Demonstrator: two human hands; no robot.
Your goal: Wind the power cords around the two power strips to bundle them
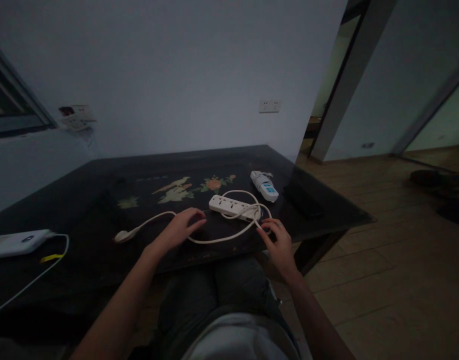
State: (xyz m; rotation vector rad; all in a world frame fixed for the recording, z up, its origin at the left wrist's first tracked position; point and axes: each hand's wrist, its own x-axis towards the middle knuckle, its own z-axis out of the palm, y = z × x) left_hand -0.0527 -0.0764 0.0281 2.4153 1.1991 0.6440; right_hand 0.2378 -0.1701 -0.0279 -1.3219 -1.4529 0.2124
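A white power strip point(235, 207) lies on the dark table, its white cord point(218, 241) looped over its right end and curving along the front. The cord's plug point(125, 235) rests on the table to the left. My right hand point(277, 242) has its fingers closed on the cord loop beside the strip's right end. Left of the strip, my left hand point(182, 227) hovers over the cord, thumb and fingers curved and apart, with nothing visible between them. Behind my right hand sits a second white power strip point(265, 186), its cord wrapped around it.
The dark table point(83, 200) has a bird and flower picture point(177, 191) on its top. A flat black object point(303, 201) lies at the right. On the left is a white device point(21, 243) with a cable and a yellow tag point(51, 258). A wall socket point(269, 106) is behind.
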